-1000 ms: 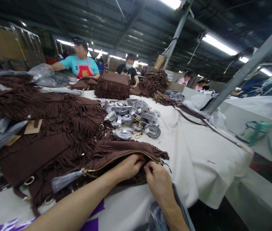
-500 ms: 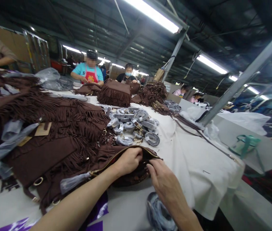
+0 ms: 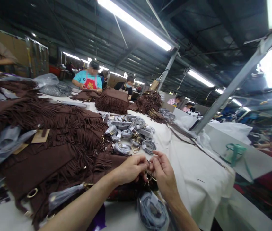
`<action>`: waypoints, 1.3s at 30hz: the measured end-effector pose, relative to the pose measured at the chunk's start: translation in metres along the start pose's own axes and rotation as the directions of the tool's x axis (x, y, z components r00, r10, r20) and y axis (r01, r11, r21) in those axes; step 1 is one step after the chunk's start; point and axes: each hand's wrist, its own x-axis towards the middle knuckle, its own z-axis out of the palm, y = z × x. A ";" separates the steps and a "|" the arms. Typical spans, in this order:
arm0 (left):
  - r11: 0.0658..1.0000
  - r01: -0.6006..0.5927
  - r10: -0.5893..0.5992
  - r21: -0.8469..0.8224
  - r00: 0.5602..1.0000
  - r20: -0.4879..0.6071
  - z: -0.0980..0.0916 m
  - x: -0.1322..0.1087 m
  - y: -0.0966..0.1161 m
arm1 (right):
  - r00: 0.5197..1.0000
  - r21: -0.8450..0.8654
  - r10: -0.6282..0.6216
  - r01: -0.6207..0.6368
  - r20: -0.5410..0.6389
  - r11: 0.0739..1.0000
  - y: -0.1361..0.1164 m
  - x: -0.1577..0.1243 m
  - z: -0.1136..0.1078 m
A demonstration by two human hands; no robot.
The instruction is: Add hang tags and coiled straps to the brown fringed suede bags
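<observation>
My left hand [image 3: 132, 168] and my right hand [image 3: 163, 173] meet at their fingertips over the right end of a dark brown fringed bag [image 3: 113, 162]. Both are closed in a pinch on a small gold-coloured metal fitting [image 3: 147, 183], partly covered by the fingers; its exact kind is unclear. Under the right wrist lies a coiled strap [image 3: 153, 213] in clear plastic. To the left of the bag, a plastic-wrapped zipper pull [image 3: 65, 194] lies across brown leather. Past my fingertips sits a heap of wrapped, coiled straps [image 3: 126, 133] with gold clips.
Brown fringed bags [image 3: 46, 157] cover the table's left side, one with a tan tag [image 3: 40, 136]. White cloth [image 3: 188, 166] drapes the right side, with a long brown strap [image 3: 198, 144] along it. Two people [image 3: 90, 80] work across the table. A metal post [image 3: 222, 109] slants at right.
My hands have come out of the bag's zipped opening and now meet above it, pinching a small fitting. The view has shifted, and a person in red shows at the right edge.
</observation>
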 end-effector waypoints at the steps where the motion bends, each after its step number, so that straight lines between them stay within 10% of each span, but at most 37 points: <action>1: 1.000 -0.006 0.006 -0.001 1.000 -0.009 -0.001 0.000 0.001 | 1.000 0.043 0.007 -0.008 0.023 0.999 -0.001 0.001 0.001; 13: 0.990 -0.133 0.131 0.048 0.991 0.042 0.004 0.000 0.000 | 0.987 0.270 0.009 -0.052 0.159 0.962 -0.008 0.009 0.001; 18: 0.998 -0.001 0.009 -0.057 0.991 0.134 0.002 -0.001 -0.001 | 0.961 0.276 0.087 -0.161 0.263 0.947 -0.013 0.017 0.002; 25: 0.985 0.096 -0.103 -0.141 0.994 -0.045 0.007 -0.001 -0.002 | 0.969 0.439 0.216 -0.145 -0.117 0.887 0.011 0.003 -0.018; 31: 0.992 0.076 -0.082 -0.098 0.995 -0.059 0.011 -0.002 0.001 | 0.957 0.386 0.290 -0.270 0.007 0.882 0.017 -0.024 -0.019; 39: 1.000 0.007 -0.009 -0.016 0.996 -0.093 0.013 -0.001 -0.004 | 0.987 0.400 0.158 -0.141 -0.008 0.906 0.011 -0.021 -0.001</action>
